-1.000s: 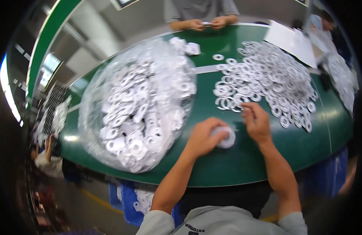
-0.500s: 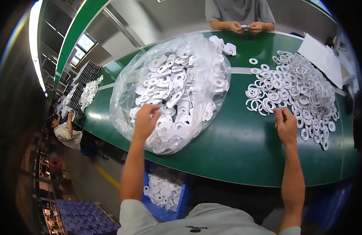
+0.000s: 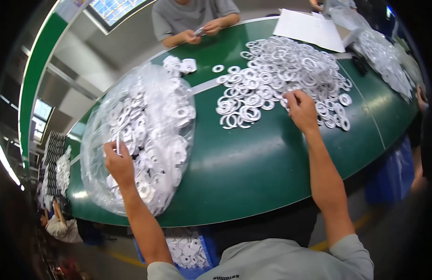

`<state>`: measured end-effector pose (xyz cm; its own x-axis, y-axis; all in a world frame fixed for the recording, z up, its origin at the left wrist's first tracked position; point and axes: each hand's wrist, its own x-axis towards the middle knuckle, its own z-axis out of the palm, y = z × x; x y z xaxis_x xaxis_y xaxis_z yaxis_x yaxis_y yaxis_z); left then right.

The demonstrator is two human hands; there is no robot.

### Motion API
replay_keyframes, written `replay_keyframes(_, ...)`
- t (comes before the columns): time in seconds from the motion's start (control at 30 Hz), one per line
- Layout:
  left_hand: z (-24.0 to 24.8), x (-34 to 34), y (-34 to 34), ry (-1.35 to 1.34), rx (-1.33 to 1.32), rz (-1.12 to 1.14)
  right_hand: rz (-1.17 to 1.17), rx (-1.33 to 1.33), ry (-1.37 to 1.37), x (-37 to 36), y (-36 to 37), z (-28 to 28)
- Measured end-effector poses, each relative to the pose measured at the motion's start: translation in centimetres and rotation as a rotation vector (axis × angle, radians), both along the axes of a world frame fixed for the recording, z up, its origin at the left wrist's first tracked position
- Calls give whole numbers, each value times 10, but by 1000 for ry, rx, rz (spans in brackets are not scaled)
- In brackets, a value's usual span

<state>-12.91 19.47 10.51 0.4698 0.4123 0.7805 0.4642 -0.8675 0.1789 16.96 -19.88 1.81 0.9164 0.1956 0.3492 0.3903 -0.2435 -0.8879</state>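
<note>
Over the large clear plastic bag (image 3: 92, 163), my left hand (image 3: 119, 163) pinches a flat white plastic part (image 3: 118, 143) seen edge-on. The bag lies wide open, heaped with similar white plastic parts (image 3: 148, 161), rounded plates with a hole. To the right, my right hand (image 3: 302, 111) is at the near side of a pile of white plastic rings (image 3: 290, 65). Its thumb and fingers are closed together among the rings; whatever is between them is hidden.
The green table (image 3: 239, 177) carries a few loose white parts (image 3: 178, 65) beyond the bag. Across it a person (image 3: 192, 23) handles a small part. White sheets (image 3: 309, 30) and another filled plastic bag (image 3: 382, 51) lie at the far right. Below the edge is a blue bin (image 3: 206, 247) of white parts.
The view has swung right, so the bag and rings appear further left. My left hand now shows a white part upright in its fingers. My right hand has moved further in over the rings.
</note>
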Motion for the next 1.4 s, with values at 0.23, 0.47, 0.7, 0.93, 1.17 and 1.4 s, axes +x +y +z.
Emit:
replay_keyframes(0.23,4,28,-38,-276,-592,-110,-92,-115,-19,4,-14,-3)
replay_keyframes(0.47,-44,93,-171,128,-1071,-1072,-141,-188,-195,3,-22,9)
replay_keyframes(0.7,-103,131,-206,-189,-1873,-1168,34,-582,-216,-18,27,-24)
replay_keyframes(0.93,-97,124,-193,-381,-2220,-1152,-13,-593,-253,-14,33,-21)
replay_keyframes(1.17,-97,127,-192,-496,-2296,-1113,114,-384,-138,-16,18,-10)
replay_keyframes(1.4,-107,132,-186,-282,-2138,-1106,285,-161,-121,-46,22,20)
